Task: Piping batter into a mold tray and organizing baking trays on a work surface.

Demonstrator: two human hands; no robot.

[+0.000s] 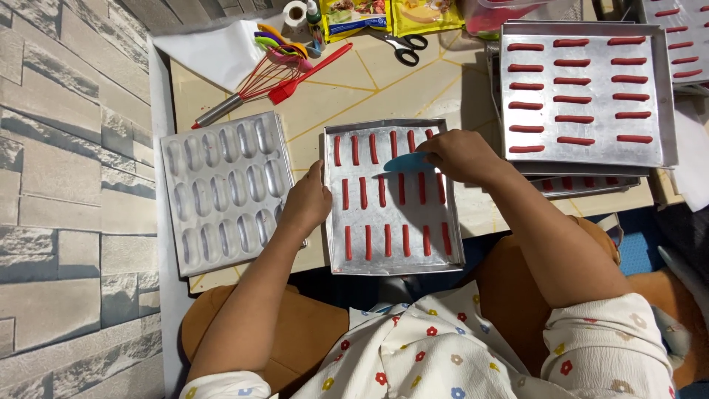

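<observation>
Roughly centred on the tan surface (384, 81): a shallow metal tray (391, 258), square-ish, thin sheet, so probably light but springy; I'd expect it to flex if lifted by 1 corner. Best hold looks like 2 opposite rims, kept level. It carries 3 rows of thin red dough strips (387, 241), which look soft and easily smeared, so nothing should touch the tray floor.

Left hand (306, 203) rests closed-ish on the tray's left rim, fingers curled over the edge, pinning it. Right hand (461, 155) sits over the top-right corner, gripping a flat blue scraper (406, 162) that lies across the upper 2 rows of strips. The scraper looks like thin flexible plastic, likely slick.

Other containers:
- Left: empty metal mould pan (221, 192) with oval cavities, nothing in them.
- Right: larger tray (587, 92) with 3 columns of red strips, stacked on at least 1 more tray that also holds strips.
- Far right corner: another tray (683, 37), partly cut off, more strips.

Smaller items at the top: whisk (255, 85), red spatula (310, 70), scissors (402, 46).
</observation>
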